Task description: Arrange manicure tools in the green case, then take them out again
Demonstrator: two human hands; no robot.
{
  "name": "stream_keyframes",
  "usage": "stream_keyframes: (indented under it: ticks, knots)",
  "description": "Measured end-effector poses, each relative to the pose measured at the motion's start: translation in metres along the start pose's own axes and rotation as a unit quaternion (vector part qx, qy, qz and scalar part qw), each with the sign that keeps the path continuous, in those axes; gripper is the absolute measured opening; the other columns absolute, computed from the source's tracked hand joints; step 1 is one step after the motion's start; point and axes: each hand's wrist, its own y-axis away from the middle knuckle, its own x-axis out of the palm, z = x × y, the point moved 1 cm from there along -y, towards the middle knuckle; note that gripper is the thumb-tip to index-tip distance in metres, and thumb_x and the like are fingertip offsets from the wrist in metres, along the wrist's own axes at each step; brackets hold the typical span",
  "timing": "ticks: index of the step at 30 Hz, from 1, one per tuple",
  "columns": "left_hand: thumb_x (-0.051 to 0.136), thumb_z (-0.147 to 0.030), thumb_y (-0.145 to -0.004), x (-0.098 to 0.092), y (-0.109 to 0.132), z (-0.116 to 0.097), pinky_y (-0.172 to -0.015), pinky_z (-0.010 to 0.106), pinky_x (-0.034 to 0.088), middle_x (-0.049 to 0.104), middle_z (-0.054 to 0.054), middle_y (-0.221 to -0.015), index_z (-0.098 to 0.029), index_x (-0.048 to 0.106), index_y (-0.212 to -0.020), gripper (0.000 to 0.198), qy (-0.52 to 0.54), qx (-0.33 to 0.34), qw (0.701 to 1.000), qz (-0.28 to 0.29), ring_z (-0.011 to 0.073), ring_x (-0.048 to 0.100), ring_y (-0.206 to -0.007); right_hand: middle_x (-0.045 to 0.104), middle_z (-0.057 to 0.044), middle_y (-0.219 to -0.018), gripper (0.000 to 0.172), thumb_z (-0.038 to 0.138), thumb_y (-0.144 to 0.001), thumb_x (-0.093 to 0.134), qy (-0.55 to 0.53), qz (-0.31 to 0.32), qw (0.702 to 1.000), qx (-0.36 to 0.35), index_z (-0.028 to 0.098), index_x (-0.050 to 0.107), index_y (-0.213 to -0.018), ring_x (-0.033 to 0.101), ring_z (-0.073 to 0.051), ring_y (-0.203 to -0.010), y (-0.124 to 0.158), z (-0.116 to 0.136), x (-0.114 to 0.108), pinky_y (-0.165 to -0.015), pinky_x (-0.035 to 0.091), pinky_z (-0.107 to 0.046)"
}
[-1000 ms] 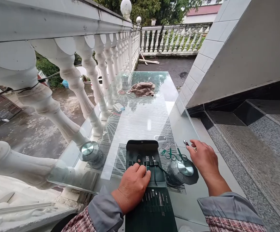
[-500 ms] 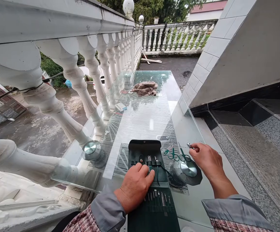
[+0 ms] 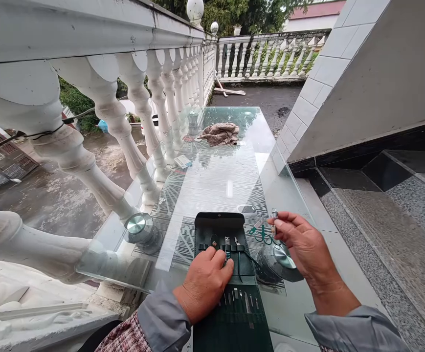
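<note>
A dark green manicure case (image 3: 219, 222) lies unfolded on the glass table. My left hand (image 3: 207, 278) presses on it with curled fingers, the thumb beside a nail clipper with a green textured grip (image 3: 227, 244) strapped inside. Next to that clipper is a pair of cuticle nippers (image 3: 237, 249). The lower flap holds several slim metal tools (image 3: 248, 302). Raised over the table at right, my right hand (image 3: 303, 249) pinches a small shiny metal tool (image 3: 275, 215), apparently a nail clipper, upright. Green-handled scissors (image 3: 261, 236) lie just left of these fingers, partly covered.
On the glass table (image 3: 289, 195) are a crumpled brown cloth (image 3: 219, 133), a small box (image 3: 183, 161) and a grey oval piece (image 3: 248, 209). A white balustrade (image 3: 139, 88) runs along the left. Stone steps (image 3: 373, 205) rise at the right.
My right hand has moved left with the small metal tool, which now points upright above the scissors. My left hand has stayed on the case.
</note>
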Motion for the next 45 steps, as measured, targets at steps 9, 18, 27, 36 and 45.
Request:
stream_keyframes:
  ticks: [9, 18, 27, 36, 45]
  knots:
    - [0.04, -0.011, -0.089, 0.001, -0.001, -0.001, -0.061, 0.032, 0.042, 0.046, 0.004, -0.074, -0.014, 0.053, -0.093, 0.014, 0.003, 0.005, 1.0, -0.008, 0.0187, 0.043, -0.065, 0.054, 0.002, -0.068, 0.043, 0.038, -0.067, 0.066, 0.124, 0.151, 0.981, -0.008, 0.018, 0.059, -0.105, 0.051, -0.012, -0.06, 0.025, -0.01, 0.024, -0.052, 0.046, -0.026]
    - [0.041, -0.008, -0.087, -0.004, -0.001, -0.001, -0.061, 0.032, 0.042, 0.046, 0.005, -0.076, -0.014, 0.053, -0.093, 0.014, -0.004, 0.007, 1.0, 0.014, 0.0188, 0.043, -0.066, 0.061, 0.001, -0.068, 0.039, 0.038, -0.066, 0.057, 0.408, -0.078, 0.906, -0.077, 0.022, 0.063, -0.101, 0.056, -0.015, -0.06, -0.009, -0.005, -0.033, -0.06, 0.043, -0.029]
    - [0.042, -0.007, -0.086, -0.003, -0.002, -0.001, -0.059, 0.032, 0.042, 0.047, 0.005, -0.074, -0.013, 0.054, -0.091, 0.014, -0.013, 0.012, 1.0, 0.003, 0.019, 0.043, -0.065, 0.054, 0.002, -0.069, 0.046, 0.039, -0.068, 0.06, 0.234, 0.005, 0.97, -0.061, 0.019, 0.057, -0.11, 0.051, -0.013, -0.059, 0.0, -0.009, -0.015, -0.054, 0.045, -0.027]
    - [0.041, -0.01, -0.089, 0.0, -0.002, -0.001, -0.061, 0.033, 0.044, 0.048, 0.005, -0.075, -0.012, 0.054, -0.095, 0.014, -0.006, 0.02, 1.0, -0.006, 0.0192, 0.044, -0.066, 0.063, -0.001, -0.077, 0.03, 0.034, -0.075, 0.058, 0.195, 0.101, 0.971, -0.093, 0.021, 0.059, -0.101, 0.058, -0.016, -0.07, 0.02, -0.028, 0.051, -0.068, 0.047, -0.03]
    - [0.039, -0.011, -0.09, 0.002, 0.0, -0.001, -0.061, 0.033, 0.044, 0.048, 0.004, -0.074, -0.013, 0.054, -0.096, 0.016, -0.006, 0.015, 1.0, 0.0, 0.019, 0.044, -0.066, 0.064, -0.001, -0.078, 0.033, 0.033, -0.075, 0.053, 0.256, 0.166, 0.95, -0.065, 0.02, 0.06, -0.105, 0.058, -0.016, -0.073, 0.005, -0.032, 0.055, -0.07, 0.045, -0.03]
